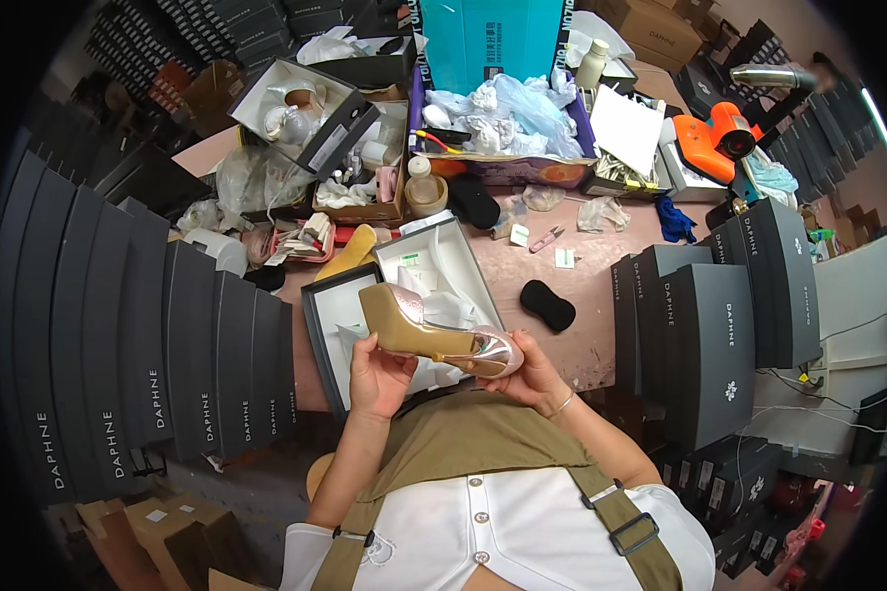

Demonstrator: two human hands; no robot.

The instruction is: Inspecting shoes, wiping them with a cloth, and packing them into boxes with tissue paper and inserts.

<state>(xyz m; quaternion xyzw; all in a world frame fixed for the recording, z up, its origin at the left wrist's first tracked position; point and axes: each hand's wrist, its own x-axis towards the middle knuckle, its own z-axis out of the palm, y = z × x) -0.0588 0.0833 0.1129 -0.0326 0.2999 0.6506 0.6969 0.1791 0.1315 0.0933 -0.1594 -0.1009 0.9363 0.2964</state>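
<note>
A pink, shiny high-heeled shoe (396, 329) with a tan sole lies sideways between my two hands. My left hand (380, 380) is closed on it from below, thumb against the sole near the toe end. At the heel end, my right hand (534, 376) wraps its fingers round the back of the shoe. Just beyond the hands sits an open dark grey shoe box (483, 286) with a white inside, holding white tissue paper (448, 307). The shoe and my hands hide part of this box.
Stacked dark grey shoe boxes stand at the left (189, 345) and right (712, 360). A black sponge (547, 305) lies right of the open box. Farther back are a purple-edged box (503, 169) of plastic bags, an orange tool (702, 148) and a capped bottle (421, 184).
</note>
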